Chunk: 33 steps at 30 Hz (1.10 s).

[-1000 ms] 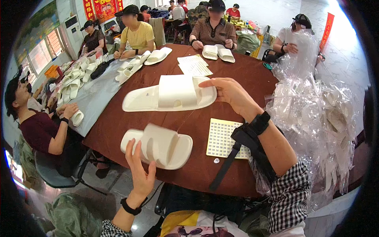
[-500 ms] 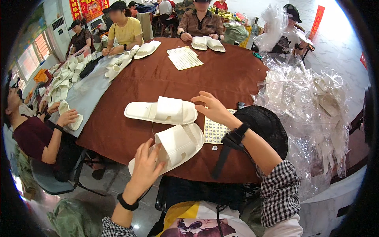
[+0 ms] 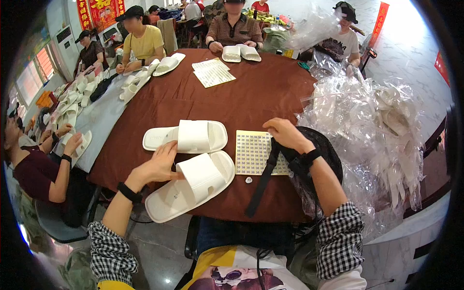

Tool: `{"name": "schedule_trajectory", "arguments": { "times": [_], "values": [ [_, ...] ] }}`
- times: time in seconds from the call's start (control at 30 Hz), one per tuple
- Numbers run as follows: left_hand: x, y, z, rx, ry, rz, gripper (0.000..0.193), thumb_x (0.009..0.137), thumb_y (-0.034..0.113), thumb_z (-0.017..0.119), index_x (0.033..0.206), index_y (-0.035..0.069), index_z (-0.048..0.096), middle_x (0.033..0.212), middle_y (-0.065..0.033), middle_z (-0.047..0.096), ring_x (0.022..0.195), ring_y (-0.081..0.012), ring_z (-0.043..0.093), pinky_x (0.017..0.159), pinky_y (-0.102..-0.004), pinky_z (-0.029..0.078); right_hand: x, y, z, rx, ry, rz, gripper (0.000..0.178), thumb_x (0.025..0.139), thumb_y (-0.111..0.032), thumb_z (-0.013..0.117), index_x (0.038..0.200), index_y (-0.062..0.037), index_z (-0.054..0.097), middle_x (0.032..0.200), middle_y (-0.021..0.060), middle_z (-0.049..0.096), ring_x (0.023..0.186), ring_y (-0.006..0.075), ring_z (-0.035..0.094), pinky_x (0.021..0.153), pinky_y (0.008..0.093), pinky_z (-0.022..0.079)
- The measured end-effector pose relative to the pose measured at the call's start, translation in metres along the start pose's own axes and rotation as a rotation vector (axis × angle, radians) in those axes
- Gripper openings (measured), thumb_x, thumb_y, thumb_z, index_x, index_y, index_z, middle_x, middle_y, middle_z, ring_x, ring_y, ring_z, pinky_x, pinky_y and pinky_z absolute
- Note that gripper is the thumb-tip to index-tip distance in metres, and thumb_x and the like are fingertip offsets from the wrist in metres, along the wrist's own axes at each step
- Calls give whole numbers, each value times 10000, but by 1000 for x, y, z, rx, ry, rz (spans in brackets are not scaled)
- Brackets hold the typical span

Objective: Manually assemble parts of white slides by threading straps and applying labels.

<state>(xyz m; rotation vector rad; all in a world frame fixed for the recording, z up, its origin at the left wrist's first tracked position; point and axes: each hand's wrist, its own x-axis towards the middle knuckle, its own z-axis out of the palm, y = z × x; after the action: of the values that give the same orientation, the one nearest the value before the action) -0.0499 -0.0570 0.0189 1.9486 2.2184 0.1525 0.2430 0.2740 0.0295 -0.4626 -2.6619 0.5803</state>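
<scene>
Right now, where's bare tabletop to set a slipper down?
Bare brown table between the far sticker sheets and the near slipper pair. Near edge crowded: slippers, sticker sheet, both hands. Right side buried in plastic bags.

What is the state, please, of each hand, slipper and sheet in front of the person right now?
Left hand: open, fingers touching the near slipper's strap.
Right hand: resting at the sticker sheet's right edge, holding nothing that I can see.
Near slipper: sole down, heel overhanging the table edge.
Far slipper: flat on the table, untouched.
Sticker sheet: flat, mostly full.
Loose sticker: lying on the brown table.
</scene>
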Motion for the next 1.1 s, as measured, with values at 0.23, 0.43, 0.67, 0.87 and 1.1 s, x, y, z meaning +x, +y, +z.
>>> {"name": "schedule_trajectory", "arguments": {
  "times": [0.23,0.43,0.67,0.87,1.1],
  "values": [
    [6,37,-16,84,76,-56,424,763,119,738,1109,-64,576,1268,-273,552,1096,-457,588,914,-504,490,-7,11,38,-574,57,71,160,880,-93,603,1016,-42,671,1036,135,680,1000,325,677,854,447,548],
    [2,42,-10,-264,134,-167,247,859,166,604,955,-23,731,893,-289,697,865,-452,687,769,-493,537,1,12,39,-589,51,112,131,859,-77,618,988,-60,635,1009,125,661,969,314,674,802,440,553],
    [10,64,10,-657,101,-373,283,925,166,544,914,-69,700,702,-198,703,631,-269,718,606,-396,557,-4,14,43,-615,109,102,123,863,-81,616,984,-69,633,996,118,654,974,315,674,809,442,552],
    [22,80,11,-907,23,-382,301,1029,239,516,1033,-30,649,714,-98,695,590,-141,679,529,-271,538,-7,12,44,-551,158,82,112,840,-73,633,951,-81,646,952,103,668,916,297,691,765,415,566],
    [33,101,16,-1041,-89,-344,353,1056,318,529,1113,-26,587,767,-121,705,617,-147,682,556,-259,558,-4,5,40,-544,174,52,62,828,-85,639,849,-72,696,920,105,699,877,296,709,747,405,579]
  ]
}}
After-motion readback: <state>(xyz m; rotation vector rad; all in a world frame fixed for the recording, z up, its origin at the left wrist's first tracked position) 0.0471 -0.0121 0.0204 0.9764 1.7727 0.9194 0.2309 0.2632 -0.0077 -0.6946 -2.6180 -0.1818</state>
